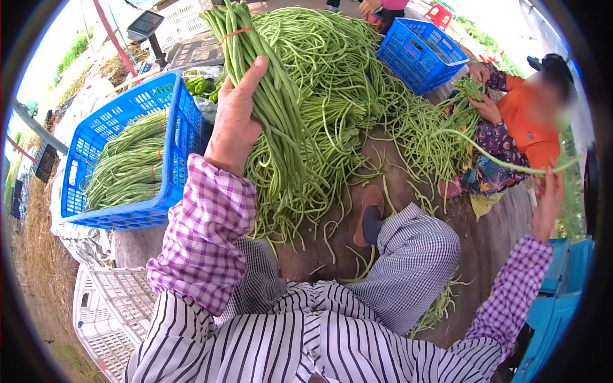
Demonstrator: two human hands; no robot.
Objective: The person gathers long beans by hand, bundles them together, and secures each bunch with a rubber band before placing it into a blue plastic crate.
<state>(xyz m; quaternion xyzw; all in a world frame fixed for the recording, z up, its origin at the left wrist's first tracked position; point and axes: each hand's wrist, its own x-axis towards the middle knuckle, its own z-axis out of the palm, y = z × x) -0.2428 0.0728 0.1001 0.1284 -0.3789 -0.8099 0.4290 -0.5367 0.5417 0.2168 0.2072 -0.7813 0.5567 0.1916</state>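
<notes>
My left hand point(237, 121) is closed around a thick bundle of long green beans point(268, 102), held up over the pile. A red band point(237, 34) circles the bundle near its top end. Out to the right, my right hand point(548, 201) pinches one long bean point(504, 165), which stretches leftward through the air. Below and beyond the bundle spreads a large heap of loose long beans point(332, 57). Left of my left arm, a blue crate point(124, 220) holds several banded bundles point(131, 163).
Another person in orange point(533, 121) sits at the right, holding beans. A second blue crate point(421, 54) stands at the back. A white crate point(115, 313) is by my left side, blue plastic point(555, 319) at my right. A scale point(145, 24) stands back left, near green peppers point(201, 86).
</notes>
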